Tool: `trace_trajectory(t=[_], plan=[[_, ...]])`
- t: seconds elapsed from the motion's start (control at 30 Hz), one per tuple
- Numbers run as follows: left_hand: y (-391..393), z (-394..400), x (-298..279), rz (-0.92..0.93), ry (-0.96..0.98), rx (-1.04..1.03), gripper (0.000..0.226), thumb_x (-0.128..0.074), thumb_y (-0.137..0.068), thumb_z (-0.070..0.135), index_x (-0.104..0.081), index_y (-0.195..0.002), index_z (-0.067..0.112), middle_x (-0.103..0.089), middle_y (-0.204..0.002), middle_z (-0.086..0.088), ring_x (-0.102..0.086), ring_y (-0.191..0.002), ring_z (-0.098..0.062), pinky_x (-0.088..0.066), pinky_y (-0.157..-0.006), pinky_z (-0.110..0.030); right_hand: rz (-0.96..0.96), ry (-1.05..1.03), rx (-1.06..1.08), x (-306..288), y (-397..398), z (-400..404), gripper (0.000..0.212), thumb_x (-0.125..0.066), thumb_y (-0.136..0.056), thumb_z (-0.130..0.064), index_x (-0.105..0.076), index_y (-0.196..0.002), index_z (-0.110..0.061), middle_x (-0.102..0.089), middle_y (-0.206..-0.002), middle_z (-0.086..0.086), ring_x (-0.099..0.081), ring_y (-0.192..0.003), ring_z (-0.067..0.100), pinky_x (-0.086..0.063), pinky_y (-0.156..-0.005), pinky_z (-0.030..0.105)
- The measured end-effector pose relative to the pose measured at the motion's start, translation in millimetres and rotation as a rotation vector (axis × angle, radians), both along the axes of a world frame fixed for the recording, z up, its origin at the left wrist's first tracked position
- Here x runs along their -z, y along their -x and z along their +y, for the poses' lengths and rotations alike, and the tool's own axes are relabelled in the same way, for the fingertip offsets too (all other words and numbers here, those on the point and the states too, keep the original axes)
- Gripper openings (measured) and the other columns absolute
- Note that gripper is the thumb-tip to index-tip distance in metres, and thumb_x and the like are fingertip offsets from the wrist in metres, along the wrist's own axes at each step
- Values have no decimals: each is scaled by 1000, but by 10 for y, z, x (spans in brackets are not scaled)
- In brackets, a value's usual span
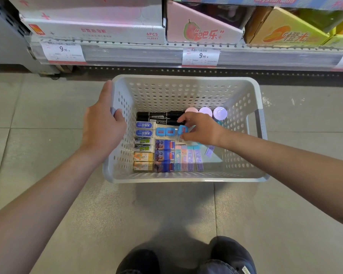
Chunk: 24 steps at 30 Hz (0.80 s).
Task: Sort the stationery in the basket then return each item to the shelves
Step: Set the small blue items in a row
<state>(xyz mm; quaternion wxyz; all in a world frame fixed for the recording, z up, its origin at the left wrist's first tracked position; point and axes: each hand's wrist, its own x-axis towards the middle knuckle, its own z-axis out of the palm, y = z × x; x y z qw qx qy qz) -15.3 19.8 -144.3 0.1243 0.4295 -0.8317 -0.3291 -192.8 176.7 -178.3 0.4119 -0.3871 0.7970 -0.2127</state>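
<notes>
A white perforated basket point(186, 89) stands on the floor below the shelf. My left hand point(102, 125) grips its left rim. Inside, my right hand point(200, 129) pinches a small blue eraser-like piece point(181, 130), tilted, beside two matching blue pieces point(165, 131). Black markers point(158, 116) lie along the back. Boxed erasers point(144, 144) are stacked in a column at the left. Dark blue packs point(163, 155) and pastel lead tubes point(188, 159) lie in rows in the middle. Three round pale lids point(206, 111) stand at the back right.
The bottom shelf point(147, 54) carries price tags point(64, 51) along its edge, with display boxes above: white-pink point(91, 26), pink guava point(202, 28), yellow-orange point(289, 30). Grey tiled floor point(38, 119) surrounds the basket. My dark shoes point(226, 256) are at the bottom.
</notes>
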Motion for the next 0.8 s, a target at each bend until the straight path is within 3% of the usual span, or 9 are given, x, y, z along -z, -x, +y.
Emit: trace_trajectory(t=[0.1,0.27,0.47,0.67,0.8], plan=[[0,4,-4,-2,-7,-1,65,-47,-95,8,-19,-152,22,-48,-68,-11,-46,-54,-20,-50,-55,-42,60,-42,-56,40,-8,-10,33,-64,-86,-13,-61,-119,-12,-64,-110,10,-61,-100,23,-50,-91,33],[-2,-4,15,2,6,3,65,-47,-95,8,-20,-152,22,-44,-66,-7,-43,-53,-17,-47,-55,-40,189,-141,-58,100,-35,-44,39,-64,-82,-9,-58,-121,-5,-63,-116,5,-59,-108,19,-40,-75,17],[-3,-6,19,9,7,6,64,-47,-95,8,-20,-151,22,-45,-66,-8,-43,-53,-18,-48,-53,-41,473,-191,-203,247,-150,-93,15,-54,-86,-8,-61,-97,-1,-65,-98,17,-54,-78,26,-38,-62,29],[-3,-21,36,1,8,-3,64,-47,-95,8,-21,-151,24,-43,-65,-7,-43,-54,-19,-50,-57,-45,692,-173,-340,303,-242,-148,14,-48,-91,-5,-57,-102,-5,-65,-103,13,-63,-94,26,-37,-63,28],[-12,-27,43,-1,-4,5,65,-47,-95,9,-19,-151,26,-47,-70,-12,-46,-56,-22,-52,-57,-50,659,-193,-372,310,-244,-131,16,-50,-91,-4,-57,-105,-4,-64,-104,14,-62,-95,27,-38,-64,29]])
